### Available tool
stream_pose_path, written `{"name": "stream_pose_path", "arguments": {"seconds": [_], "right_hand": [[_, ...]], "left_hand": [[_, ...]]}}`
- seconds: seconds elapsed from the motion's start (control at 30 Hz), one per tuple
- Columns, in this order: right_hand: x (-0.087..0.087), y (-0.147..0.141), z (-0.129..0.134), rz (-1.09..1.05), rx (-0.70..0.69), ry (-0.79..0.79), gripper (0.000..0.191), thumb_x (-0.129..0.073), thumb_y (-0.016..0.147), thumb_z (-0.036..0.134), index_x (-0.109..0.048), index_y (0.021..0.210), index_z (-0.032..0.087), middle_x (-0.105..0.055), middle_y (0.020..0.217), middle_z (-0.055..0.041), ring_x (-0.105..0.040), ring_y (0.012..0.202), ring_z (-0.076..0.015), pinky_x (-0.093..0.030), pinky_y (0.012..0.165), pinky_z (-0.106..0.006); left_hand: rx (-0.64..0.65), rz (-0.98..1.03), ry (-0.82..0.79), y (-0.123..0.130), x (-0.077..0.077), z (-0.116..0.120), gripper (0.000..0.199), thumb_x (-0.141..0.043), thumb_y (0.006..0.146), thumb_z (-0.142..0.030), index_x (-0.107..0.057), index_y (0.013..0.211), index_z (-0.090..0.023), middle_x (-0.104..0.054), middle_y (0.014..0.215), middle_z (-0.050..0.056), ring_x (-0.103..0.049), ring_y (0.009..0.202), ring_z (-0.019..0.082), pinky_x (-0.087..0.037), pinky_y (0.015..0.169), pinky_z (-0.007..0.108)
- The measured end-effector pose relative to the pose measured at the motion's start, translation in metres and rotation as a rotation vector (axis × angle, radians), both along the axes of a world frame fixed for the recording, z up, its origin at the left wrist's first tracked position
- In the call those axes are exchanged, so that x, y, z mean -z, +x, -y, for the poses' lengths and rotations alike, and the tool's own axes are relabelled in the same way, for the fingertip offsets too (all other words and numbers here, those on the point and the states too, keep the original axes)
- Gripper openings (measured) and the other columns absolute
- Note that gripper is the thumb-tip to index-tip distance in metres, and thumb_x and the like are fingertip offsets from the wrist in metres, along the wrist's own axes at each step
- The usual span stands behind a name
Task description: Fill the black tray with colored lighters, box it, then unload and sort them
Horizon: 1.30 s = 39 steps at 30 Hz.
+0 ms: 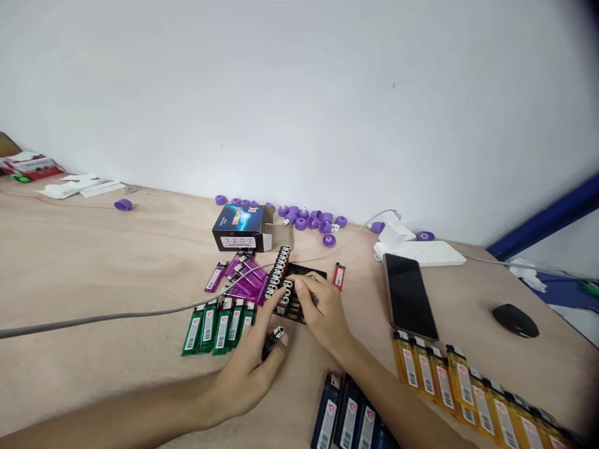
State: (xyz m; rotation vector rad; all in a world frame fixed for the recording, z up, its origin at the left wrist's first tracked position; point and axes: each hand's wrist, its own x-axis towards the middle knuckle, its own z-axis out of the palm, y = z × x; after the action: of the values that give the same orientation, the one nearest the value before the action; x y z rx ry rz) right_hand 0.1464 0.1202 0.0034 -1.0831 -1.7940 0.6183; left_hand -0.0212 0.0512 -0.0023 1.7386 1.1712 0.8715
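Lighter [273, 341], green plastic with a metal head, lower centre, held in the curled fingers of the left hand [246, 377]. Upper left of it, green lighters [216, 325] lie side by side on pale plywood [93, 262]; translucent magenta lighters [246, 277] overlap above them. Centre, metal-headed lighters [279, 272] form a row against a black tray [309, 272]. Right hand [321, 312] has fingers [299, 285] bent over them; grip cannot be told. Further right, a red lighter [339, 276].

body | L hand [248, 371], R hand [322, 312]: bare, slim fingers, no gloves | L forearm [116, 415], R forearm [397, 405]: slim, bare to frame edge | 2 arms vis.
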Motion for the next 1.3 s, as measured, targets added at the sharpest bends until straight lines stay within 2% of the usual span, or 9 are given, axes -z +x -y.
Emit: {"name": "stream_pose_path", "arguments": {"seconds": [0.1, 0.2, 0.3, 0.43, 0.57, 0.67, 0.77, 0.9, 1.3], "right_hand": [[-0.001, 0.001, 0.000, -0.100, 0.050, -0.023, 0.033, -0.039, 0.101, 0.030, -0.064, 0.121, 0.022, -0.066, 0.087, -0.0037, -0.060, 0.076, -0.0176, -0.049, 0.074, -0.032], [-0.001, -0.001, -0.001, -0.372, 0.043, -0.206, 0.036, -0.039, 0.100, 0.034, -0.051, 0.132, 0.024, -0.063, 0.083, -0.0001, -0.051, 0.058, -0.0130, -0.044, 0.051, -0.025], [0.001, -0.003, -0.006, -0.572, 0.017, -0.365, 0.035, -0.048, 0.094, 0.044, -0.052, 0.121, 0.023, -0.060, 0.081, 0.0010, -0.048, 0.054, -0.0110, -0.040, 0.041, -0.020], [0.005, -0.003, -0.012, -0.591, 0.038, -0.418, 0.033, -0.050, 0.092, 0.052, -0.056, 0.102, 0.021, -0.058, 0.076, 0.0031, -0.037, 0.040, -0.0060, -0.029, 0.031, -0.019], [0.005, -0.001, -0.013, -0.571, 0.066, -0.403, 0.031, -0.057, 0.089, 0.050, -0.055, 0.081, 0.020, -0.052, 0.062, 0.0065, -0.032, 0.037, -0.0051, -0.026, 0.032, -0.019], [0.004, 0.000, -0.013, -0.541, 0.095, -0.335, 0.024, -0.056, 0.090, 0.044, -0.056, 0.084, 0.021, -0.055, 0.066, 0.0050, -0.045, 0.047, -0.0084, -0.039, 0.044, -0.021], [0.004, -0.001, -0.012, -0.486, 0.111, -0.275, 0.016, -0.057, 0.089, 0.036, -0.061, 0.092, 0.021, -0.067, 0.080, -0.0003, -0.062, 0.071, -0.0149, -0.050, 0.071, -0.028], [0.005, -0.002, -0.012, -0.434, 0.102, -0.248, 0.017, -0.058, 0.088, 0.032, -0.062, 0.101, 0.022, -0.073, 0.106, -0.0067, -0.067, 0.102, -0.0224, -0.048, 0.094, -0.037], [0.016, -0.003, -0.014, -0.322, 0.079, -0.236, 0.016, -0.061, 0.087, 0.030, -0.058, 0.100, 0.021, -0.079, 0.091, -0.0063, -0.076, 0.089, -0.0230, -0.060, 0.076, -0.032]], "left_hand": [[-0.014, 0.012, 0.051, -0.002, 0.002, 0.002, 0.052, -0.041, 0.102, -0.027, -0.025, 0.151, -0.029, -0.041, 0.153, 0.006, -0.039, 0.139, 0.024, -0.030, 0.114, 0.035], [0.054, 0.030, 0.078, -0.003, 0.002, 0.003, 0.028, -0.043, 0.101, -0.025, -0.048, 0.128, -0.024, -0.060, 0.122, 0.006, -0.056, 0.111, 0.020, -0.042, 0.096, 0.029], [0.119, 0.016, 0.088, -0.002, 0.000, 0.001, 0.015, -0.043, 0.098, -0.022, -0.055, 0.107, -0.021, -0.063, 0.099, 0.003, -0.058, 0.093, 0.017, -0.042, 0.084, 0.027], [0.122, 0.016, 0.076, -0.002, 0.000, 0.000, 0.012, -0.044, 0.095, -0.018, -0.056, 0.098, -0.020, -0.062, 0.091, 0.002, -0.057, 0.086, 0.017, -0.041, 0.080, 0.027], [0.064, 0.004, 0.067, -0.004, 0.005, 0.002, 0.026, -0.044, 0.096, -0.020, -0.054, 0.120, -0.020, -0.064, 0.107, 0.006, -0.060, 0.094, 0.020, -0.045, 0.086, 0.031], [0.007, -0.027, 0.017, -0.003, 0.004, 0.002, 0.056, -0.043, 0.098, -0.023, -0.027, 0.151, -0.023, -0.059, 0.132, 0.011, -0.060, 0.110, 0.025, -0.046, 0.096, 0.038], [0.011, -0.050, 0.021, 0.000, 0.000, -0.002, 0.062, -0.042, 0.099, -0.025, -0.019, 0.157, -0.023, -0.039, 0.156, 0.011, -0.038, 0.142, 0.028, -0.031, 0.117, 0.044], [0.018, -0.057, 0.007, 0.002, -0.002, -0.005, 0.063, -0.040, 0.099, -0.024, -0.016, 0.158, -0.024, -0.025, 0.164, 0.008, -0.023, 0.151, 0.027, -0.023, 0.122, 0.045], [0.008, -0.050, -0.012, 0.002, 0.000, -0.003, 0.066, -0.043, 0.097, -0.025, -0.016, 0.157, -0.023, -0.033, 0.159, 0.011, -0.035, 0.144, 0.030, -0.029, 0.118, 0.047]]}}
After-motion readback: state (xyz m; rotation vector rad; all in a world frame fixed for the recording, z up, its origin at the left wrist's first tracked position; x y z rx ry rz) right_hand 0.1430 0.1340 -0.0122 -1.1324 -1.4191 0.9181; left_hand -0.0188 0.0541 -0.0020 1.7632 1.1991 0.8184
